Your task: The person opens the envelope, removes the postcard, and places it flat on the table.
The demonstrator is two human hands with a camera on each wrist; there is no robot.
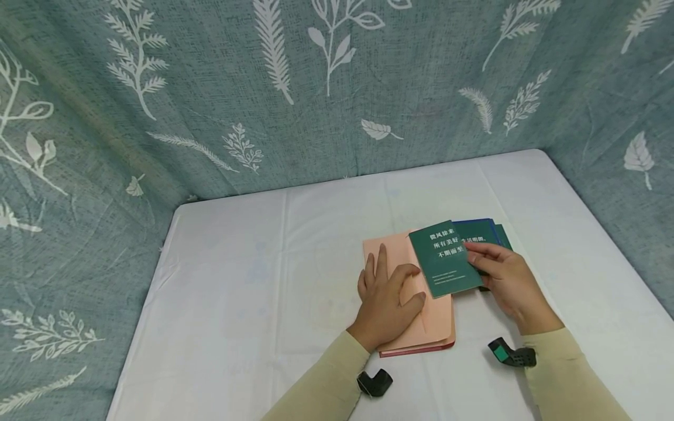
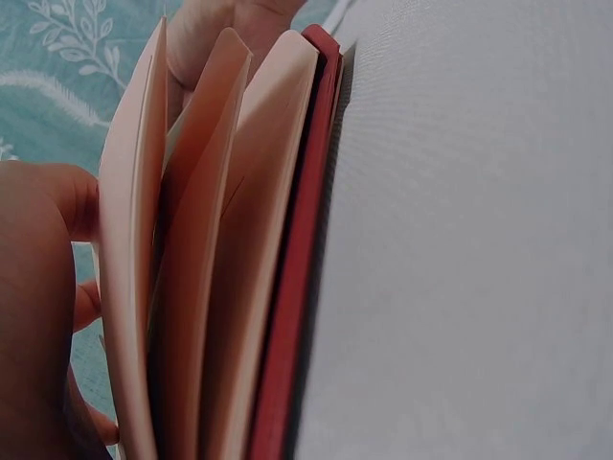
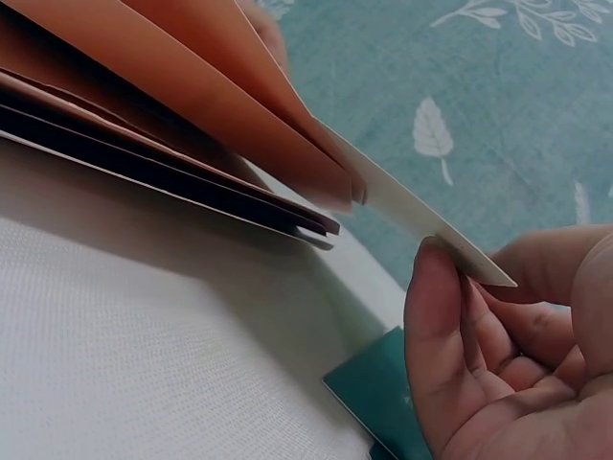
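Note:
A notebook with thick peach pages point(image 1: 413, 336) and a red cover point(image 2: 295, 268) lies opened on the table. My left hand point(image 1: 387, 301) rests on its top page, fingers spread, index bent near a green card. My right hand point(image 1: 508, 280) pinches that green card point(image 1: 444, 272), printed with white characters, by its right edge between thumb and fingers. The card is tilted over the notebook's right side; in the right wrist view its pale underside point(image 3: 407, 206) reaches to the page edges. More green cards point(image 1: 480, 228) lie partly hidden beneath the right hand and the held card.
The table has a white cloth point(image 1: 237, 280) with creases. Behind and beside it hangs a blue-green curtain point(image 1: 316, 128) with white leaf prints. Black wrist devices sit at the left cuff point(image 1: 375, 383) and right cuff point(image 1: 511, 354).

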